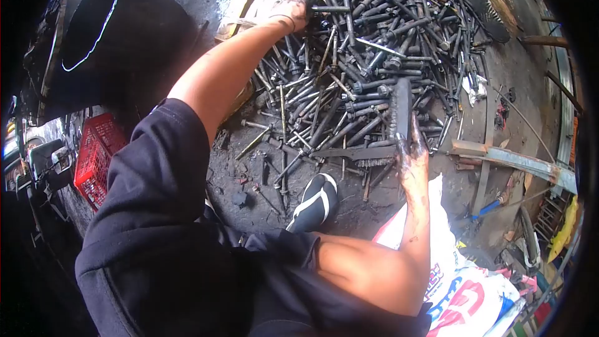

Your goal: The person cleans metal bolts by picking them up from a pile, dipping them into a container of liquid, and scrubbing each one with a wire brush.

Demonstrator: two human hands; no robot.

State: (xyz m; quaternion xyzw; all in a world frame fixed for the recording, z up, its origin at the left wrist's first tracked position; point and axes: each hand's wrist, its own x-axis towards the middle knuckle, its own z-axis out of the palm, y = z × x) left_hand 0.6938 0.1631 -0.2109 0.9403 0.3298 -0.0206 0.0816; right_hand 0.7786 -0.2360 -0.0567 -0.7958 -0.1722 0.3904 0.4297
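Left arm: the left arm [218, 81] is stretched far forward, a little to the right, with the left hand [292, 15] at the edge of the pile of bolts [374, 62].
Right arm: the right forearm [417, 224] goes almost straight forward, and the right hand [412, 161], with dark stains, is between the body and the pile.
Brush direction: the brush [404, 106] has its long axis away from the person – far end toward the bolts, bristles facing left.
Brush place: it is at the near right side of the pile, in the right hand.
Second brush: the second brush [359, 153] lies crosswise, its right end just beside this hand; I cannot tell if they touch.
Right grip: closed around the near end of the brush.
Left grip: fingers are curled near a dark bolt [331, 9] – whether they hold it, I cannot tell.
Near the foot: the sandal [315, 201] is on the dark floor [249, 175].
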